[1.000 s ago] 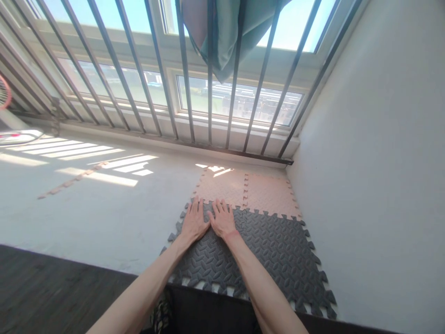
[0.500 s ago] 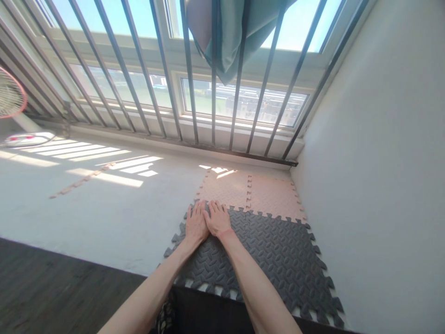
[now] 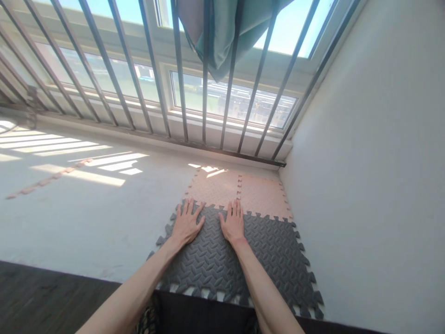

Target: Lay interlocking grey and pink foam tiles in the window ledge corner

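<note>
My left hand (image 3: 188, 222) lies flat with spread fingers on the far left part of the dark grey foam mats (image 3: 208, 260). To its right, my right hand (image 3: 232, 222) also presses down flat, near where the grey mats meet the pink ones. Both palms face down and hold nothing. The grey mats have a raised tread pattern and toothed edges. Beyond my fingertips, two pink foam mats (image 3: 264, 195) lie side by side, joined to each other and along the grey edge. My hands cover part of that seam.
A metal railing (image 3: 222, 149) runs along the far side before the windows, with green cloth (image 3: 222, 41) hanging behind it. A white wall (image 3: 365, 185) rises at the right. Pink edge strip (image 3: 48, 180) lies on the pale floor (image 3: 104, 218) at the left.
My hands were side by side and touching; now they are apart, the left one further left and the right one further right along the seam. The view has turned slightly right.
</note>
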A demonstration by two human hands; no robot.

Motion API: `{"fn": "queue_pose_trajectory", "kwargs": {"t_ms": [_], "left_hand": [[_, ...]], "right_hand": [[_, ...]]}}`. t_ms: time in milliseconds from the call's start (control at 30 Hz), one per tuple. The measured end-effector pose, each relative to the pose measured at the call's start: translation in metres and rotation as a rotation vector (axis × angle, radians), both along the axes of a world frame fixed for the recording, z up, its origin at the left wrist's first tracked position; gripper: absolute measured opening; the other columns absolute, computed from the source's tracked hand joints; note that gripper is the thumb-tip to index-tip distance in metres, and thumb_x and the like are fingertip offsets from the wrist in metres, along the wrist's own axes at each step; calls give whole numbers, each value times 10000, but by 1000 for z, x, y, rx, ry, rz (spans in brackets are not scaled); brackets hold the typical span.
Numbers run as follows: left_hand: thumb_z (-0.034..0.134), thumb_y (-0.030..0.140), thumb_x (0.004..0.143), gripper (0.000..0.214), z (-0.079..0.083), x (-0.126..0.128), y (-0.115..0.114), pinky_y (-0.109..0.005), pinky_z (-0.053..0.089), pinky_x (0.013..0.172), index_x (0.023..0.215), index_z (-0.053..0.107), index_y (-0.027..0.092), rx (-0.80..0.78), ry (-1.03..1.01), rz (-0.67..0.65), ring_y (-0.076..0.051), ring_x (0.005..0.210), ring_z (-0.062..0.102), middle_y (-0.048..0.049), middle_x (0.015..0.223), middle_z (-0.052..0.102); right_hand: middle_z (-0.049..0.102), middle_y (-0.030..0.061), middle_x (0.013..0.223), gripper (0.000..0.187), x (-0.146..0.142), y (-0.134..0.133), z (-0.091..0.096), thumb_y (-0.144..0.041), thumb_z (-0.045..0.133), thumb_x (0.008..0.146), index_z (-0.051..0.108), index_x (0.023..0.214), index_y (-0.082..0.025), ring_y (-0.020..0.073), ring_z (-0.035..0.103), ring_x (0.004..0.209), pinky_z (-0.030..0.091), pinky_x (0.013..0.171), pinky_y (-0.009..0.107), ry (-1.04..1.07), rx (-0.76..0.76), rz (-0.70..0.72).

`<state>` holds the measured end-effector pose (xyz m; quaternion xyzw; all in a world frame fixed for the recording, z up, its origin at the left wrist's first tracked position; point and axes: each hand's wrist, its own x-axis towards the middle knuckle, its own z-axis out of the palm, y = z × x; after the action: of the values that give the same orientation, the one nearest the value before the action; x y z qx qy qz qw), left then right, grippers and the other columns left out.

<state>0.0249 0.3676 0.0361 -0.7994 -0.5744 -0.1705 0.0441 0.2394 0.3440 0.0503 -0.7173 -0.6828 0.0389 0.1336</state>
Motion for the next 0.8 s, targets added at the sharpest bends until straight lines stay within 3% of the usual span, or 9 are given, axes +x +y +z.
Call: {"fn": "queue_pose_trajectory", "kwargs": {"t_ms": [133,233,300,367,467,567,633,733,800], "left_hand": [[482,489,1050,636,5,0,1,-668,191,1319,1668,445,344,-49,-12,0,-380,1656,269,-136,1773,345],[483,484,1051,632,6,0,1,-664,188,1320,1666,449,342,-56,-11,3,-375,1657,268,-139,1772,347],[474,484,1054,627,6,0,1,-659,192,1320,1665,450,345,-55,-7,5,-375,1654,275,-140,1772,346],[465,491,1057,624,5,0,2,-655,196,1320,1664,452,350,-54,-4,6,-376,1651,284,-138,1773,346],[458,494,1060,619,4,-1,2,-652,200,1319,1662,455,352,-44,1,4,-378,1649,289,-139,1772,348],[463,493,1059,619,3,-1,2,-651,197,1322,1662,456,352,-35,-2,0,-380,1653,277,-132,1774,346],[467,494,1057,620,4,-1,1,-652,195,1324,1662,456,355,-38,-7,1,-376,1658,265,-120,1776,349],[468,491,1056,623,6,-1,1,-653,200,1324,1665,449,359,-49,-3,11,-368,1659,267,-118,1774,354],[465,488,1056,625,6,-1,1,-648,205,1325,1667,445,360,-54,-2,14,-367,1657,274,-125,1773,353]], "right_hand": [[178,206,1812,904,13,2,9,-665,325,1069,259,1697,-18,326,123,1703,158,1365,473,-12,-57,8],[451,286,1682,821,12,24,36,-627,334,1072,510,1567,4,374,391,1605,317,1292,482,-20,-128,-12],[538,320,1601,749,15,40,50,-556,310,1088,616,1462,17,390,493,1533,366,1250,496,-30,-153,-27],[448,329,1663,762,20,50,48,-536,316,1089,548,1513,53,392,419,1584,306,1287,504,-46,-132,-44],[166,261,1797,906,28,49,21,-627,328,1074,261,1672,50,336,168,1693,150,1354,465,-49,-89,-26],[51,208,1823,994,30,42,-3,-715,306,1048,153,1707,14,306,85,1709,113,1361,448,-30,-63,-23],[139,254,1804,1020,29,47,-1,-730,316,1036,219,1683,52,338,153,1695,136,1353,464,-37,-84,-31],[385,343,1693,937,29,74,21,-667,304,1058,423,1586,98,394,316,1633,170,1332,515,-60,-107,-38],[380,324,1705,859,32,97,32,-590,294,1080,418,1593,88,373,295,1644,167,1333,511,-75,-82,-46]]}}
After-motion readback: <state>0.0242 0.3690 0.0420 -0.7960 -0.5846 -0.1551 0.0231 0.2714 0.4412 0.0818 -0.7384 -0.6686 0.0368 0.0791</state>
